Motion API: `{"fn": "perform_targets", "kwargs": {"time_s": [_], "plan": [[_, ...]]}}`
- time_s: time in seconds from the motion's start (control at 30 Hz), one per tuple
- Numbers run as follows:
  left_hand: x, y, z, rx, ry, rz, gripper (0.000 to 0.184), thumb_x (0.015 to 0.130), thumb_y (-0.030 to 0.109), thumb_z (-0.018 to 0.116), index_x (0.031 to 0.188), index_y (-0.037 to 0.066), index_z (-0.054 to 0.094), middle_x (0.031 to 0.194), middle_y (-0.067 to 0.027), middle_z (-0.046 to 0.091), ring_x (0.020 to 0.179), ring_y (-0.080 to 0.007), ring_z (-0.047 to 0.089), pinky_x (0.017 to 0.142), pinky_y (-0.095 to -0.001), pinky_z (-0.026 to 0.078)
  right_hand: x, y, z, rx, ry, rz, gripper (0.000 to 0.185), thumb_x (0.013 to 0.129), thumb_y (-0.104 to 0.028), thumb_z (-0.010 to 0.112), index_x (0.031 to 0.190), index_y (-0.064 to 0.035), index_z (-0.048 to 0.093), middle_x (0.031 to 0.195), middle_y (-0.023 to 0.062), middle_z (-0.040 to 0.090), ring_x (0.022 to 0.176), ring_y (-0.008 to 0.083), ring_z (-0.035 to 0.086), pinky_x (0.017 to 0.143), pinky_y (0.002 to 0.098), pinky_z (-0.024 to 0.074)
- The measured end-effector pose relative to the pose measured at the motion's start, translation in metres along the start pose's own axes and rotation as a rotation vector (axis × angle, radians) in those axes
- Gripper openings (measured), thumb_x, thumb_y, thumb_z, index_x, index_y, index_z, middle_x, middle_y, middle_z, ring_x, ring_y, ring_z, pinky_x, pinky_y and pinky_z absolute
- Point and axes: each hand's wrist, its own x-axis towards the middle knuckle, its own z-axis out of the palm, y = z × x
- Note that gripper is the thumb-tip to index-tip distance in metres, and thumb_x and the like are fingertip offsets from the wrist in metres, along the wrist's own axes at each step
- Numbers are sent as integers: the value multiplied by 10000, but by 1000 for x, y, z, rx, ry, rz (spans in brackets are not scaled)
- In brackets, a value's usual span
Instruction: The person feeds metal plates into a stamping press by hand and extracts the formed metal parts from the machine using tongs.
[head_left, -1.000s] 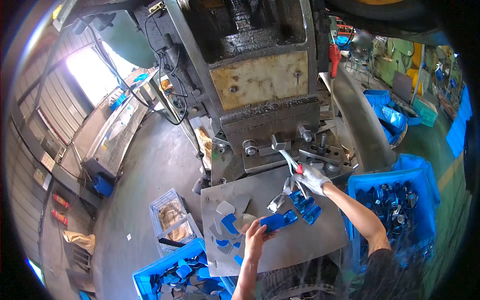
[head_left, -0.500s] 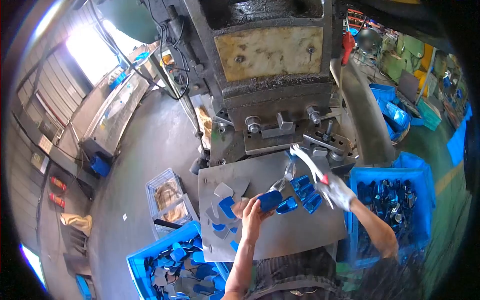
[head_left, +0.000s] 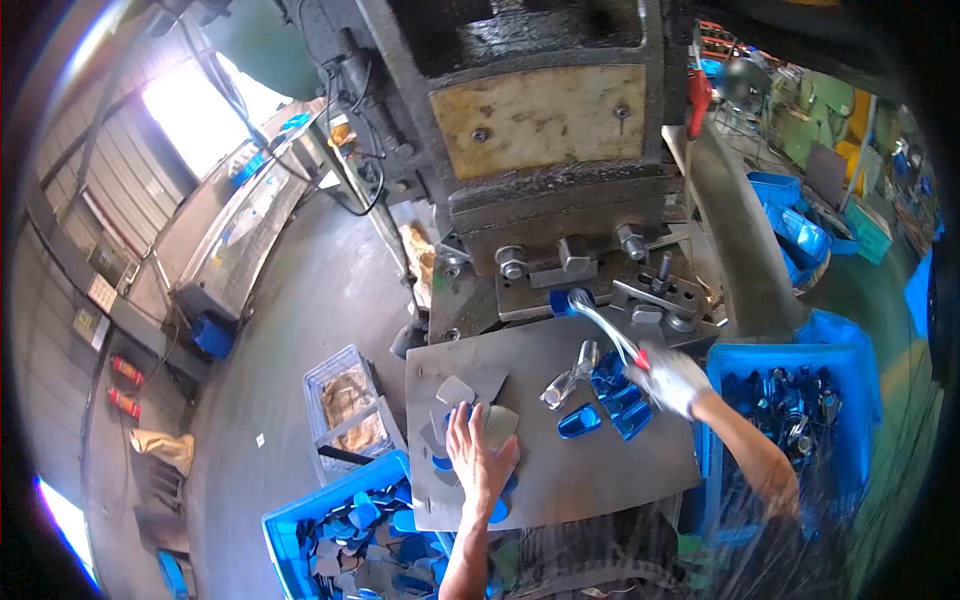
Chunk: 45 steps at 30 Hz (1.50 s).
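Observation:
My right hand (head_left: 672, 380), in a pale glove, is closed round a pair of long silver tongs (head_left: 606, 328) with red on the handle. The tongs' tip meets a blue metal piece (head_left: 568, 301) at the front of the press die (head_left: 545, 277). My bare left hand (head_left: 481, 463) lies with fingers spread over flat grey and blue metal blanks (head_left: 457, 391) on the metal table (head_left: 560, 490). Between the hands, shaped blue metal parts (head_left: 626, 408) and shiny silver parts (head_left: 570, 377) are grouped on the table.
The press ram (head_left: 545, 130) stands above the die. A blue crate (head_left: 866, 450) of shaped parts is at right; another blue crate (head_left: 283, 545), full of flat blanks, is at lower left. Behind it stands a pale plastic basket (head_left: 345, 385) with brown material inside.
My left hand has gone from holding a blue blank near the table's middle to the blanks at left. The tongs' tip has moved slightly left, and a blue piece is now at it by the die.

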Motion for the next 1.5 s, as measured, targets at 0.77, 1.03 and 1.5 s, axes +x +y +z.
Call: {"fn": "perform_targets", "kwargs": {"time_s": [0.77, 1.03, 1.5], "plan": [[15, -8, -2, 195, -237, 52, 778, 548, 144, 767, 1249, 140, 428, 1094, -130, 450, 998, -312, 443, 825, -420, 379, 120, 30, -19, -135, 85, -16, 304, 824, -360, 530, 908, -69, 555, 830, 184, 614, 780, 360, 598, 657, 447, 454], [24, -8, 2, 233, -208, 35, 718, 550, 119, 750, 1200, 99, 444, 1070, -145, 452, 986, -318, 451, 792, -407, 381, 56, 13, -19, 943, -43, 162, 212, 844, -287, 578, 978, -123, 565, 623, 15, 454, 529, 122, 466, 456, 281, 371], [36, -17, 0, 107, -215, 60, 481, 615, 76, 685, 1064, 79, 512, 905, -103, 549, 876, -278, 547, 714, -372, 435, -48, 7, 27, 699, -369, 183, 373, 825, -374, 610, 927, -21, 543, 688, 64, 593, 581, 137, 583, 543, 295, 470]]}}
